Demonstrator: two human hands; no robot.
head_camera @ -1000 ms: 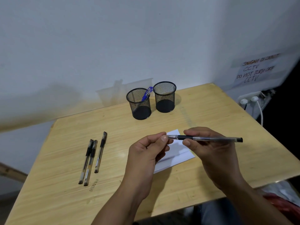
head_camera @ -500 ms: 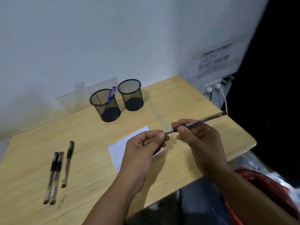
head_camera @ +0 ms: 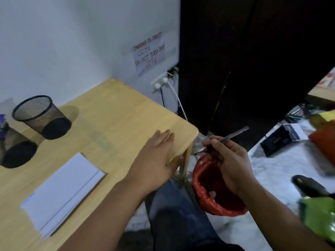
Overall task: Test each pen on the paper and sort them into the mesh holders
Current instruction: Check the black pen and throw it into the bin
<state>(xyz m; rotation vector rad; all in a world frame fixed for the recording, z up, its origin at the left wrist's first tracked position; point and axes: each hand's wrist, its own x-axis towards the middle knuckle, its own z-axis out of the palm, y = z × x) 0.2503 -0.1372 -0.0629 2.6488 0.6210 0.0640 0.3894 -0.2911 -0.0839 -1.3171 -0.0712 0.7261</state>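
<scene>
Two hands are busy in different ways. The right hand (head_camera: 231,163) pinches a slim dark pen with a clear barrel (head_camera: 222,143), off the bench, directly above a bin lined with a red plastic bag (head_camera: 204,189). The left hand (head_camera: 155,160) lies flat and open, holding nothing, on the corner of the pale wooden bench (head_camera: 116,113). If the grip loosens here, I think the pen would fall into the bin and miss its test. The folded white paper (head_camera: 61,192) lies well to the left of the left hand, and further left stand two black mesh holders (head_camera: 40,115); one is cut by the frame edge and shows something blue (head_camera: 2,120). Behind the bench is a white wall with a handwritten notice (head_camera: 148,53) and a socket with plugged cables (head_camera: 160,82). Right of the right hand, the floor is cluttered and blurred.
</scene>
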